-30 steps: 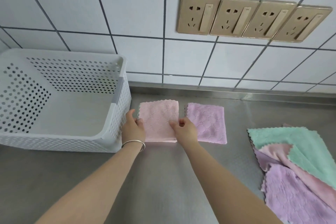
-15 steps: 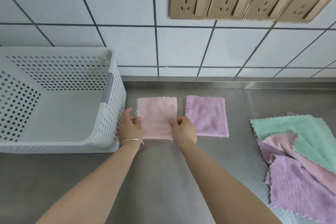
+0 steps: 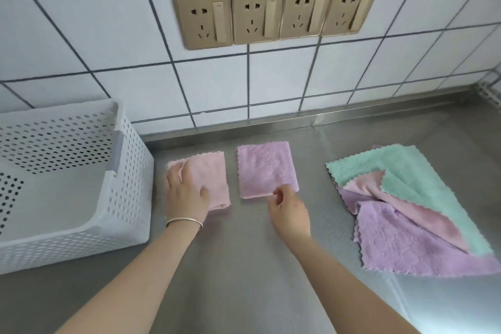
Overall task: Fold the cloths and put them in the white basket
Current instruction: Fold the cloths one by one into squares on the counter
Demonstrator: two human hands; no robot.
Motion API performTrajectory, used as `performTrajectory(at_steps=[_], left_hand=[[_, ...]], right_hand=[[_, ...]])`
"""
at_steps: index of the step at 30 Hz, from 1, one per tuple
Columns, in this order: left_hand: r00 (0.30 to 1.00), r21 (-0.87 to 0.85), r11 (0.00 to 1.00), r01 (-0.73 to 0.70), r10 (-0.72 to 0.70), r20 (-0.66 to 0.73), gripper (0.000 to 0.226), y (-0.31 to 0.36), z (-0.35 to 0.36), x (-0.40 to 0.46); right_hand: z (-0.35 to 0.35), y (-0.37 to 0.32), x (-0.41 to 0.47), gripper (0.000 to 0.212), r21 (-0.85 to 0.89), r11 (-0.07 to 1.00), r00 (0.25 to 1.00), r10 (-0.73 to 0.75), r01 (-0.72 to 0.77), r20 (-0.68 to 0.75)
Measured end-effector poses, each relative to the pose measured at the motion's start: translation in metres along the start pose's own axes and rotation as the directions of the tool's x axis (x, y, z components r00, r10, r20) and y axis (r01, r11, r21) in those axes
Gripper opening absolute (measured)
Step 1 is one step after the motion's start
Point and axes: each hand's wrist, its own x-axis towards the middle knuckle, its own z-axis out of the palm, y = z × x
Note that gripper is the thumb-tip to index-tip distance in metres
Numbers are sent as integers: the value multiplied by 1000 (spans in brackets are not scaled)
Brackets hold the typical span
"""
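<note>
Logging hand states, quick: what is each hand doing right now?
Left hand: open, resting flat on the folded pink cloth.
Right hand: pinching the folded purple cloth at its near edge.

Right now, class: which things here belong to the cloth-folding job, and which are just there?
Job:
folded pink cloth
folded purple cloth
unfolded cloth pile
white basket
left hand
right hand

Just there:
wall sockets
steel counter
bracelet
</note>
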Motion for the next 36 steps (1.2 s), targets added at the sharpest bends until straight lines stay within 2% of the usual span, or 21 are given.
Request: performTrajectory(at_steps=[3,6,10,14,18,21,25,28,31,33,34,36], left_hand=[[971,-2,971,-240,240,-4,60,45,15,-25],[908,-65,913,-403,408,99,56,93,38,-58],[832,-148,871,-468,491,256,48,143,64,-90],[753,-192,855,-482,517,408,42,185,85,-107],[712,-191,827,-528,554,432,37,224,100,-112],[678,-192,793,-578,598,427,32,252,106,-109],[622,-175,740,-650,650,438,33,288,113,-101],[576,-157,698,-699,678,457,38,310,119,-97],[518,-222,610,-761,776,360,47,328,122,-100],[469,-252,560,-790,815,340,48,335,123,-100],[465,-261,550,-793,824,324,43,336,122,-99],[513,-273,555,-786,832,214,33,332,116,-96]], right_hand=[[-39,65,-27,26,3,988,982,152,-153,-110],[-84,127,-46,24,-6,956,934,286,-294,-216],[-130,173,-53,24,-20,945,894,303,-327,-331],[-162,197,-37,24,-115,952,890,215,-282,-403],[-188,215,-3,33,-202,928,864,188,-312,-468],[-203,231,19,42,-266,863,851,290,-431,-438],[-210,249,33,32,-219,858,827,333,-465,-453],[-209,253,35,23,-175,913,844,250,-369,-475],[-208,242,31,21,-294,953,850,-95,-73,-518],[-212,227,30,18,-385,913,805,-328,136,-494],[-215,219,30,15,-402,888,778,-410,222,-476],[-222,205,29,12,-395,855,746,-497,334,-444]])
